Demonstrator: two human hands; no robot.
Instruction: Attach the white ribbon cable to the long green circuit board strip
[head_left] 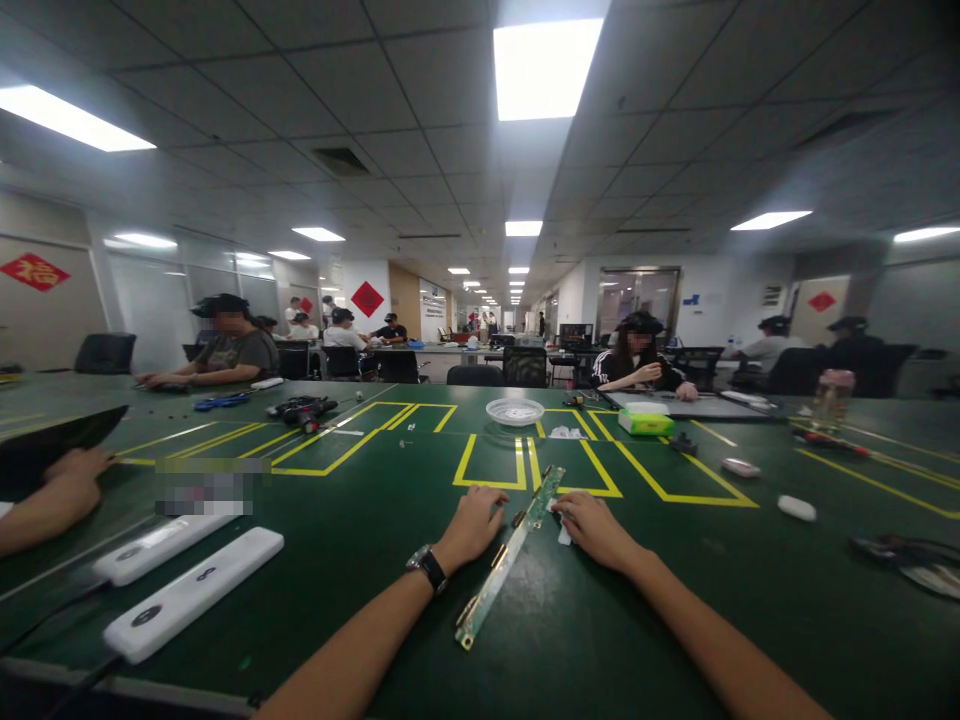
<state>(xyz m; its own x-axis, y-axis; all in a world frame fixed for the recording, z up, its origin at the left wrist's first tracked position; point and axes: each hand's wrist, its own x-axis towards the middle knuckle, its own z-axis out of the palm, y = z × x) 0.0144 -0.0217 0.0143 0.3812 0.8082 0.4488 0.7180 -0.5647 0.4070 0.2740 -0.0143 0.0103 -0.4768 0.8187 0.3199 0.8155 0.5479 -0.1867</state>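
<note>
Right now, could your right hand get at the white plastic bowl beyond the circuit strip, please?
Probably yes: the right hand rests by the circuit strip, and only bare green table lies between it and the bowl.

A long open office stretches back under a grey tiled ceiling (420, 90), lit by rows of rectangular light panels (546, 68) that recede down a central corridor. The green worktop (360, 500) carries yellow taped rectangles (491, 463), and black office chairs (105, 352) stand along its far edge, where other people sit at work. White walls on both sides bear red diamond-shaped paper decorations (34, 271), with frosted glass partitions (154, 305) on the left and a glass door (637, 295) on the right.
</note>
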